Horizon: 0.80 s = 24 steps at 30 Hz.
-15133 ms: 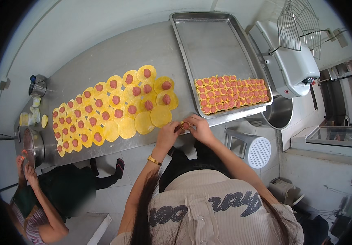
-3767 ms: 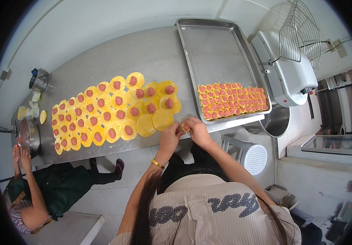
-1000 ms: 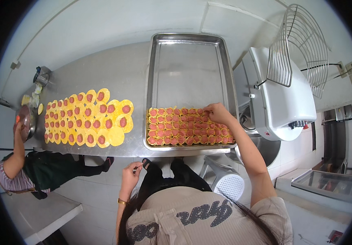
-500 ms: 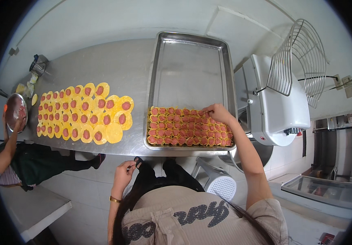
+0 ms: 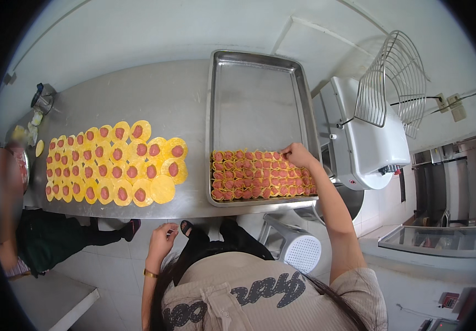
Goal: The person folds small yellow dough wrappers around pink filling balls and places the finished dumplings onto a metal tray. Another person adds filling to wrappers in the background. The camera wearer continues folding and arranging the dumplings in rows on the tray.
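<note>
My right hand reaches over a large metal tray, its fingertips pinched at the far edge of packed open-topped dumplings. They have yellow wrappers and pink filling and fill the near part of the tray in rows. The fingers partly hide the dumpling they touch. My left hand is in front of the table edge with its fingers curled together; whether anything is between them cannot be seen. Left of the tray, round yellow wrappers lie overlapping in rows, most topped with a lump of pink filling.
A white machine with a wire guard stands right of the tray. A stool is below the table. At far left, another person's blurred arm is beside a metal bowl of pink filling.
My view has shifted slightly. The other person's arm has moved and is blurred, and the bowl sits farther toward the left rim. My right hand stays at the dumplings; my left remains curled.
</note>
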Motion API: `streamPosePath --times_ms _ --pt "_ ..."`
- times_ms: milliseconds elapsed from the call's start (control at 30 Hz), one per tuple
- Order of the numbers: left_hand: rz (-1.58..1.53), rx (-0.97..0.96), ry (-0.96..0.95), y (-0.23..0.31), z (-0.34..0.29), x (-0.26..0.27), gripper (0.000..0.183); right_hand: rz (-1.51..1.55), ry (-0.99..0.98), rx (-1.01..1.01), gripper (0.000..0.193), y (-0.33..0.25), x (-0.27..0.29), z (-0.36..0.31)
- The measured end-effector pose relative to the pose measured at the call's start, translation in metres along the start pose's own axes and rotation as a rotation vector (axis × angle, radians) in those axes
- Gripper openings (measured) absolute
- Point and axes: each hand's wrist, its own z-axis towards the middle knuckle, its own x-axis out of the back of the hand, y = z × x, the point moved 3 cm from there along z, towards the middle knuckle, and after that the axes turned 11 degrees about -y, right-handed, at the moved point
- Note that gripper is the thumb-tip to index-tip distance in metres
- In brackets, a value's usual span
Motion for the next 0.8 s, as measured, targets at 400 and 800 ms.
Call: streamPosePath --times_ms 400,800 --pt "-0.077 0.061 0.007 -0.037 -0.021 0.029 0.017 0.31 0.306 0.4 0.028 -0.175 -0.006 0.073" --pt "-0.178 0.087 0.238 -0.04 -0.057 0.056 0.02 0.188 0.465 0.218 0.02 -0.354 -0.119 0.239"
